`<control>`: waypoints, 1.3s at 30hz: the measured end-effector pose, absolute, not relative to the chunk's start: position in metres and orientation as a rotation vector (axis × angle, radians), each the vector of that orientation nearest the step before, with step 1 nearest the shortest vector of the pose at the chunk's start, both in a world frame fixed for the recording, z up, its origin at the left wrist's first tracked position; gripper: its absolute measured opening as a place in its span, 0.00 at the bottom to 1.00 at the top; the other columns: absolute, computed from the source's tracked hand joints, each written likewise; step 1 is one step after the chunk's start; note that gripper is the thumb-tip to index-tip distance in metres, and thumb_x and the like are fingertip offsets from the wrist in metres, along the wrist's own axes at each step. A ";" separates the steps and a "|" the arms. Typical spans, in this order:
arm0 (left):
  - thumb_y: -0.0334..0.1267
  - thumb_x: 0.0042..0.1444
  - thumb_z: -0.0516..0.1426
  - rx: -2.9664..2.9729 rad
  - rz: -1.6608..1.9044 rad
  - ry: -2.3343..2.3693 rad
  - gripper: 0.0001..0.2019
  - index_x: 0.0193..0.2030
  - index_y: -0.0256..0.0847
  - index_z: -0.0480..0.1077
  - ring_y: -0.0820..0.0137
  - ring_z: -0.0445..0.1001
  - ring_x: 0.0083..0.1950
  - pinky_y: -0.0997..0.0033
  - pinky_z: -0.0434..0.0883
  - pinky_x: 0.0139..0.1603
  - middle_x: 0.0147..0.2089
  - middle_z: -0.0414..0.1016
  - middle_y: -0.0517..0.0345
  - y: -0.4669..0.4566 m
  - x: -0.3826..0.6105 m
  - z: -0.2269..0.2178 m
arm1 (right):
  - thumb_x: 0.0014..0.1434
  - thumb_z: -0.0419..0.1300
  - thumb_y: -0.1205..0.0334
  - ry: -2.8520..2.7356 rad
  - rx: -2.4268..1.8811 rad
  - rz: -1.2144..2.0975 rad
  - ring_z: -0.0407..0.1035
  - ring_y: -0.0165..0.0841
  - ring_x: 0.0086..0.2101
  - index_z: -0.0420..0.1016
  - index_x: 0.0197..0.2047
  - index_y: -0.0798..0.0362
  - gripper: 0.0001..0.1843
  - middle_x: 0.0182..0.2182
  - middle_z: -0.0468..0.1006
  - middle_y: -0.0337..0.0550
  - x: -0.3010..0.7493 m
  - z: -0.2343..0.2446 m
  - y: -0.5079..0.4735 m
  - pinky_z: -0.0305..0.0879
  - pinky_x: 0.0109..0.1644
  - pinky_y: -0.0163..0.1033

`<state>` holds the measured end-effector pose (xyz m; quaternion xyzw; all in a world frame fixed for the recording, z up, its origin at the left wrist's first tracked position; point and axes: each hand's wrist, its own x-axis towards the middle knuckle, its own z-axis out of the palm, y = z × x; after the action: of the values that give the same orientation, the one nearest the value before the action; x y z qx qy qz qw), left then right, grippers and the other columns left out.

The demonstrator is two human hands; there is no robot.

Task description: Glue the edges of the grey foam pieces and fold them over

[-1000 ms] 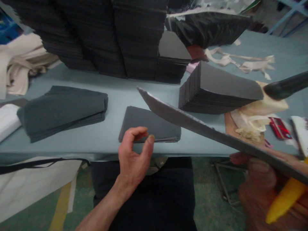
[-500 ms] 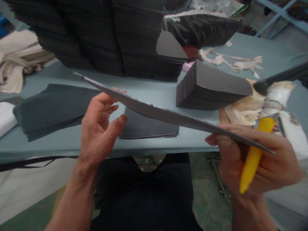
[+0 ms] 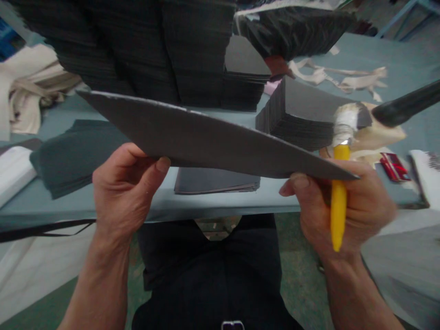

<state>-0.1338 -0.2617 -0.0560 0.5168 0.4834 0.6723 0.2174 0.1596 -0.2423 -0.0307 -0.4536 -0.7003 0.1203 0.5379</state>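
Left hand (image 3: 125,192) has come in from its open spread and now pinches one end of a dark grey sheet (image 3: 206,142) between thumb and fingers, while the right hand (image 3: 343,211) closes around a yellow-handled tool (image 3: 338,201) and pinches the sheet's other end in the same grip. Held up and tilted, the sheet is above a low pile of sheets (image 3: 216,182) on the blue-grey table (image 3: 223,206), left of a squared stack (image 3: 302,121) and in front of tall black stacks (image 3: 137,46). An even, light pinch at both ends looks right, since so thin a sheet could bow, and the tool's taped end is best kept clear of its face.
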 end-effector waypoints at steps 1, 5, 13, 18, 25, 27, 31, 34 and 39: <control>0.39 0.57 0.75 1.436 1.851 1.369 0.09 0.42 0.44 0.85 0.74 0.82 0.38 0.77 0.80 0.44 0.37 0.87 0.61 -0.262 -0.134 -0.056 | 0.64 0.73 0.60 -1.654 -1.071 0.261 0.73 0.30 0.21 0.80 0.40 0.46 0.05 0.28 0.82 0.33 0.157 -0.031 -0.240 0.74 0.27 0.38; 0.37 0.54 0.74 1.430 1.748 1.558 0.10 0.44 0.44 0.86 0.76 0.81 0.35 0.80 0.78 0.39 0.37 0.87 0.61 -0.263 -0.138 -0.058 | 0.63 0.72 0.58 -1.610 -1.119 0.341 0.69 0.28 0.17 0.77 0.38 0.47 0.08 0.22 0.76 0.29 0.149 -0.037 -0.231 0.64 0.21 0.35; 0.35 0.45 0.74 1.289 1.789 1.635 0.25 0.51 0.41 0.78 0.76 0.78 0.32 0.79 0.76 0.34 0.34 0.79 0.66 -0.255 -0.147 -0.071 | 0.62 0.73 0.54 -1.579 -1.201 0.406 0.66 0.28 0.21 0.75 0.45 0.46 0.13 0.25 0.73 0.29 0.141 -0.067 -0.215 0.65 0.24 0.36; 0.35 0.46 0.76 1.337 1.803 1.601 0.23 0.48 0.44 0.76 0.74 0.76 0.33 0.75 0.74 0.33 0.35 0.76 0.65 -0.253 -0.143 -0.082 | 0.59 0.75 0.58 -1.470 -1.217 0.499 0.68 0.27 0.20 0.70 0.48 0.45 0.20 0.27 0.74 0.26 0.134 -0.085 -0.211 0.67 0.24 0.34; 0.38 0.52 0.72 1.441 1.711 1.677 0.10 0.41 0.44 0.81 0.73 0.72 0.33 0.71 0.71 0.34 0.36 0.79 0.61 -0.247 -0.145 -0.088 | 0.56 0.75 0.60 -1.526 -1.186 0.278 0.66 0.25 0.24 0.68 0.44 0.45 0.20 0.31 0.73 0.29 0.131 -0.091 -0.199 0.68 0.27 0.32; 0.38 0.53 0.72 1.438 1.685 1.638 0.09 0.41 0.44 0.83 0.73 0.71 0.33 0.71 0.71 0.35 0.36 0.81 0.60 -0.242 -0.148 -0.087 | 0.58 0.75 0.57 -1.582 -1.196 0.198 0.66 0.26 0.25 0.68 0.42 0.45 0.18 0.32 0.72 0.31 0.130 -0.088 -0.194 0.68 0.27 0.33; 0.35 0.51 0.74 1.424 1.633 1.582 0.14 0.45 0.42 0.85 0.74 0.71 0.34 0.72 0.71 0.37 0.38 0.81 0.60 -0.234 -0.157 -0.084 | 0.62 0.74 0.53 -1.711 -1.203 0.093 0.67 0.28 0.26 0.69 0.41 0.46 0.17 0.34 0.73 0.34 0.129 -0.087 -0.183 0.69 0.29 0.36; 0.32 0.49 0.76 1.411 1.585 1.591 0.17 0.47 0.40 0.85 0.75 0.68 0.33 0.73 0.71 0.36 0.37 0.80 0.62 -0.230 -0.163 -0.082 | 0.62 0.74 0.54 -1.786 -1.169 0.060 0.68 0.27 0.26 0.69 0.41 0.46 0.16 0.34 0.74 0.33 0.129 -0.088 -0.174 0.68 0.31 0.36; 0.28 0.52 0.73 1.435 1.502 1.709 0.17 0.48 0.46 0.86 0.74 0.69 0.32 0.71 0.71 0.34 0.36 0.81 0.63 -0.228 -0.166 -0.079 | 0.60 0.77 0.59 -1.857 -1.122 0.018 0.68 0.28 0.27 0.71 0.38 0.46 0.16 0.33 0.75 0.35 0.130 -0.088 -0.167 0.67 0.31 0.37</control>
<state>-0.1657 -0.2279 -0.0786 0.5198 0.6192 0.5443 0.2240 0.1304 -0.1672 -0.0877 -0.4572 -0.7569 0.0075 0.4669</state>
